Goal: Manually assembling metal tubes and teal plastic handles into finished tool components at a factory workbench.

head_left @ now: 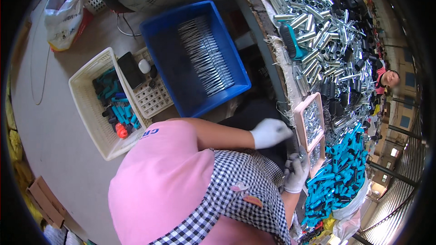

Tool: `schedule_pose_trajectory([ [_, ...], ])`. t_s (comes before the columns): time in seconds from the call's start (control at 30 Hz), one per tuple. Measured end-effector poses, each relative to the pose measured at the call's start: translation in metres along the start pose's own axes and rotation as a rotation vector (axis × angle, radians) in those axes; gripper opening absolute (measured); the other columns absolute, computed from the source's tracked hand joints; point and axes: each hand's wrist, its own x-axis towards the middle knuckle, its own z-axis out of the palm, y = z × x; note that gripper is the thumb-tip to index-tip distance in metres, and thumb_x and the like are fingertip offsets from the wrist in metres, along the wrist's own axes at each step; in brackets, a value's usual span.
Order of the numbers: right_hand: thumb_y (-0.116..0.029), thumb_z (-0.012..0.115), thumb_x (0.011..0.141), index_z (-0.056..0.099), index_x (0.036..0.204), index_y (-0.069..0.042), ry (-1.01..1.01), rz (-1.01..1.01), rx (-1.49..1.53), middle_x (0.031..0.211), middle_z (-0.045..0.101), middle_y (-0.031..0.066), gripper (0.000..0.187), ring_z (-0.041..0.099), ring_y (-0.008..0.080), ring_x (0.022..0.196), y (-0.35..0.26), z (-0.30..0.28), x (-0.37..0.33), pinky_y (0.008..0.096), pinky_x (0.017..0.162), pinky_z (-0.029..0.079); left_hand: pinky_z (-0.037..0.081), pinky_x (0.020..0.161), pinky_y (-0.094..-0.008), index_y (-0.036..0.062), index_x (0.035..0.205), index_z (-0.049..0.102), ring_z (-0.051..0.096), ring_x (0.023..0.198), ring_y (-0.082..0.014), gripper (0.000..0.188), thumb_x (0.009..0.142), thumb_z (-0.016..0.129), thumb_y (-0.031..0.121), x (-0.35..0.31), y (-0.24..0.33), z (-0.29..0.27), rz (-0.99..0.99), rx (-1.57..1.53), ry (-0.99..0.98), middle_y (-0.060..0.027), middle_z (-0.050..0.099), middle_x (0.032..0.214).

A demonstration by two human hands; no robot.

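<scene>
My left hand (271,133), in a white glove, is closed at the table's edge beside a pale pink two-part tray (300,122). Its fingertips are pressed together, and anything between them is too small to make out. Just below it my right hand (296,172), also gloved with greyed fingertips, curls its fingers against the tray's lower part. What they hold, if anything, I cannot make out. Small shiny metal parts (312,120) fill the tray.
Silver metal tubes (313,31) and a teal-handled brush (290,41) lie on the table. Teal plastic parts (338,172) are heaped beyond the tray. A blue bin (159,54) holds rows of metal rods; a white basket (86,104) holds teal pieces. Another person (380,79) is at the far right.
</scene>
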Motion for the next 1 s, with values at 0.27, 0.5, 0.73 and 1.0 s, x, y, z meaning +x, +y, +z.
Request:
schedule_pose_trajectory([
  [0.27,-0.027,0.055,0.097,0.049,0.135,-0.008,0.397,-0.065,0.262,0.088,0.058,-0.0029,0.042,0.049,0.0035,0.064,0.001,-0.099,0.035,0.0171,0.048,0.032,0.049,0.092,-0.0489,0.0008,0.116,0.059,0.062,0.104,-0.0430,0.037,0.086,0.057,0.022,0.133,-0.091,-0.031,-0.360,0.413,0.574,-0.0244,0.065,0.107],
  [0.5,-0.030,0.058,0.095,0.053,0.128,-0.007,0.643,-0.053,0.454,0.086,0.053,-0.0008,0.041,0.047,0.0063,0.065,0.028,-0.194,0.023,0.0181,0.049,0.036,0.048,0.095,-0.0470,0.0053,0.122,0.059,0.060,0.110,-0.0397,0.042,0.090,0.059,0.033,0.263,-0.248,-0.011,0.000,0.505,0.232,-0.0217,0.063,0.117],
  [0.73,-0.031,0.058,0.094,0.058,0.102,-0.012,0.740,-0.248,0.631,0.073,0.056,-0.0023,0.020,0.053,0.0098,0.058,0.104,-0.324,-0.020,0.0231,0.045,0.038,0.048,0.096,-0.0453,0.0053,0.122,0.059,0.059,0.111,-0.0379,0.044,0.089,0.060,0.034,0.173,-0.385,0.035,0.284,0.452,-0.363,-0.0201,0.062,0.120],
  [1.0,-0.024,0.057,0.092,0.057,0.098,-0.009,0.980,-0.141,0.854,0.073,0.054,0.0004,0.017,0.055,0.0128,0.065,0.149,-0.342,-0.022,0.0238,0.049,0.041,0.047,0.097,-0.0437,0.0054,0.123,0.058,0.058,0.113,-0.0362,0.046,0.088,0.062,0.035,0.119,-0.411,-0.246,0.412,0.420,-0.597,-0.0184,0.061,0.122],
])
